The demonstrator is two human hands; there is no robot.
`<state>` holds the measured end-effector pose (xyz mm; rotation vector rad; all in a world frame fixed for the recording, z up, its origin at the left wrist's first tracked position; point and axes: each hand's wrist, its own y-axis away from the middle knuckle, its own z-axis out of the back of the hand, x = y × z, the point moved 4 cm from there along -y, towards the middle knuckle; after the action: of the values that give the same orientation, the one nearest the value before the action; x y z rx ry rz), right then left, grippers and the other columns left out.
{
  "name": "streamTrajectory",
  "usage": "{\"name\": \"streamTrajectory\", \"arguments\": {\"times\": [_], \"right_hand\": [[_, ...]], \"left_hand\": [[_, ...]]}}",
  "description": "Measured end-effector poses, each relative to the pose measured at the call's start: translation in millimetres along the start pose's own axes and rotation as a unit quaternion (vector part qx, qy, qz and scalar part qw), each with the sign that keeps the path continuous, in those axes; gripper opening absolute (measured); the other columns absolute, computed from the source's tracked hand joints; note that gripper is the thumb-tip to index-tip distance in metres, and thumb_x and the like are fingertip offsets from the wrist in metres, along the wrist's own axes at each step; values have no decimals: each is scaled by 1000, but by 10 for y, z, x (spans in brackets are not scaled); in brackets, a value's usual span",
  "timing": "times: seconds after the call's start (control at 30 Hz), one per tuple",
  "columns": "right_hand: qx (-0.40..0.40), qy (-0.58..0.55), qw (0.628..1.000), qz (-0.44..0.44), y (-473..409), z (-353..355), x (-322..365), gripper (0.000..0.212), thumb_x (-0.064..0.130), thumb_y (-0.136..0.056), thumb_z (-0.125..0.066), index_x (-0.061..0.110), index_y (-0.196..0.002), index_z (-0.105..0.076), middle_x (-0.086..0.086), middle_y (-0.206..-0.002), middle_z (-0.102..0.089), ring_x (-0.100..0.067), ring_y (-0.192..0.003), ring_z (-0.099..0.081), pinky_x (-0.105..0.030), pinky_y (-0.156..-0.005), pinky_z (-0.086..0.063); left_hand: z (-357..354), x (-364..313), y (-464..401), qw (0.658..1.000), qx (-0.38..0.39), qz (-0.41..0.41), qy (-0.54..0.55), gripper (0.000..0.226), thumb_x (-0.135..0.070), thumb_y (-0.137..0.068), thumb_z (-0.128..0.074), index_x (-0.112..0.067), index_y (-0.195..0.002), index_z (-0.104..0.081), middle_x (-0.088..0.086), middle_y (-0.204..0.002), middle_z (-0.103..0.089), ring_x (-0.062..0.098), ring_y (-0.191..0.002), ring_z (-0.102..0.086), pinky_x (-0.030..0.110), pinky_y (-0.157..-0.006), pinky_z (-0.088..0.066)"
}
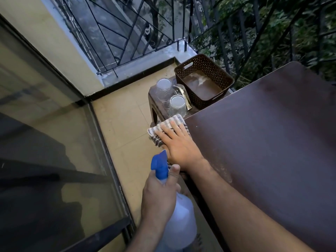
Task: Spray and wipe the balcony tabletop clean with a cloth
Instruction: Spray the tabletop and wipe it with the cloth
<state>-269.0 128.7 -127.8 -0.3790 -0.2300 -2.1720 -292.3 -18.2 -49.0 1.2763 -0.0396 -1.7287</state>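
Observation:
The dark brown tabletop (263,133) fills the right side of the head view. A striped grey-and-white cloth (163,127) hangs over its near left corner. My right hand (177,142) lies flat on the cloth, fingers spread, pressing it onto the table's edge. My left hand (158,197) grips the neck of a white spray bottle (181,220) with a blue trigger head (160,165), held upright just left of the table, below my right wrist.
A low brown stool (154,108) beyond the table's corner carries two upturned clear glasses (163,89) and a brown perforated basket (203,79). A glass sliding door (54,142) bounds the left. Black metal railing (127,33) closes the far end and right side. Beige floor tiles (120,120) lie between.

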Motion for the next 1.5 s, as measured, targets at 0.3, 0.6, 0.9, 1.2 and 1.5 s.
{"name": "streamTrajectory", "arguments": {"times": [0.3,0.6,0.9,1.2,1.5], "right_hand": [[-32,-26,999,-2,1220,114,-51,47,38,-102,-41,23,-146,-50,0,-151,-49,-30,-148,-31,-40,-125,-11],[-52,1,979,-198,1193,330,-957,58,35,-96,-38,28,-153,-38,-1,-160,-38,-29,-153,-20,-52,-124,-16],[-101,-8,953,-285,385,493,-1104,56,33,-102,-41,29,-156,-30,-1,-164,-27,-30,-154,-11,-47,-127,0],[-48,-40,976,-207,886,314,-747,67,57,-91,-45,31,-153,-38,11,-158,-37,-22,-152,-24,-42,-124,-7],[-187,-58,948,-252,1010,204,-624,62,26,-79,-51,24,-141,-51,7,-145,-55,-26,-142,-42,-48,-111,-30]], "left_hand": [[41,-143,-105,999,3,-33,-1,72,-80,-68,-39,-13,-82,-61,-12,-52,-65,7,-56,-60,26,-55,-37],[37,-208,-77,998,11,-58,-28,74,-82,-65,-33,-20,-91,-63,-4,-68,-73,3,-70,-67,21,-60,-38],[-31,-456,-223,995,49,-83,-28,71,-80,-66,-37,-18,-88,-65,-10,-61,-72,-8,-59,-63,21,-60,-39],[-60,-886,-512,984,116,-131,13,91,-95,-47,-45,-20,-95,-64,2,-65,-73,0,-62,-70,12,-59,-42],[-238,-1215,-687,972,153,-175,36,74,-87,-53,-57,-26,-95,-62,-4,-64,-70,3,-58,-68,19,-67,-50]]}}
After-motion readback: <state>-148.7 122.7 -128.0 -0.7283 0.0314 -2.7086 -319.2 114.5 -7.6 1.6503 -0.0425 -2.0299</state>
